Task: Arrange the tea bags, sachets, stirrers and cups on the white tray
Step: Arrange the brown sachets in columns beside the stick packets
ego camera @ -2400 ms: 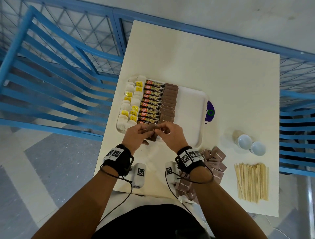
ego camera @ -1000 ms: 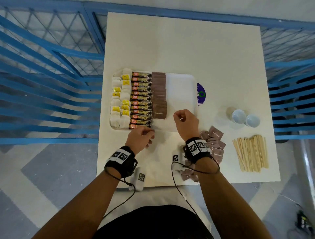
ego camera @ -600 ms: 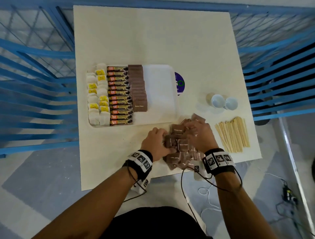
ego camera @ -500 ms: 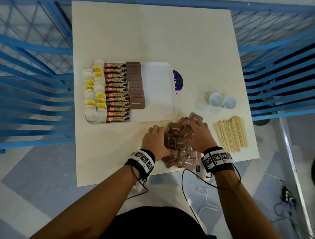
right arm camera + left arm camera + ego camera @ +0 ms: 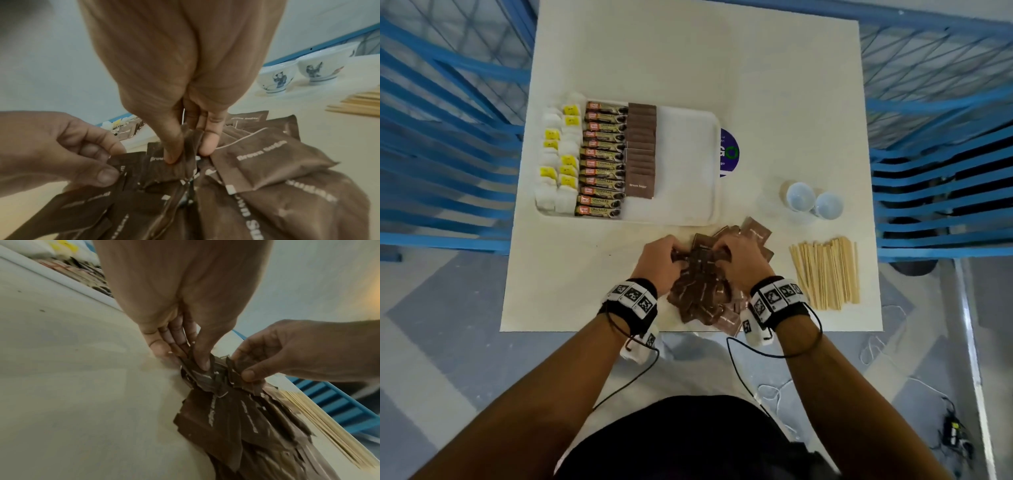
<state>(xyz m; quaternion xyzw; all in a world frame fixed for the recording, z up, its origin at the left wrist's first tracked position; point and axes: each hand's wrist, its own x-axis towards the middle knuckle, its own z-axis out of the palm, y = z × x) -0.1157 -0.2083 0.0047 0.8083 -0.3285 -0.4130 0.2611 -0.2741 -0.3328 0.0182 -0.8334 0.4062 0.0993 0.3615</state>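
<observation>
**Both hands in the brown sugar pile**

"Brown Sugar" is printed in white on the brown sachets [image 5: 265,164] heaped at the table's [image 5: 592,281] near edge, and the same words show on the front sachet of the row [image 5: 641,150] already laid on the tray [image 5: 688,164]. The coffee sticks [image 5: 602,159] beside that row read "GRANULES" on a dark wrapper with a red-orange block at one end; the rest of their print is too small to read. Left of them lie two columns of white tea bags [image 5: 558,164] with yellow tags. The tray's right half is bare white. A purple round sticker [image 5: 729,152] with a green ring peeks from under the tray's right rim; its letters are cut off.

Your left hand [image 5: 659,263] has its grip closed on a sachet at the pile's left side, thumb on top and fingers beneath. Your right hand [image 5: 739,262] pinches another sachet between thumb and fingertips [image 5: 208,146], its wrapper creased in the grip. The two hands are close together over the heap.

Two small white cups [image 5: 296,76], painted with blue figures and a blue band at the foot, stand touching each other on the table right of the tray. The wooden stirrers [image 5: 825,272] lie in a loose flat bundle near them, right of the pile.
</observation>
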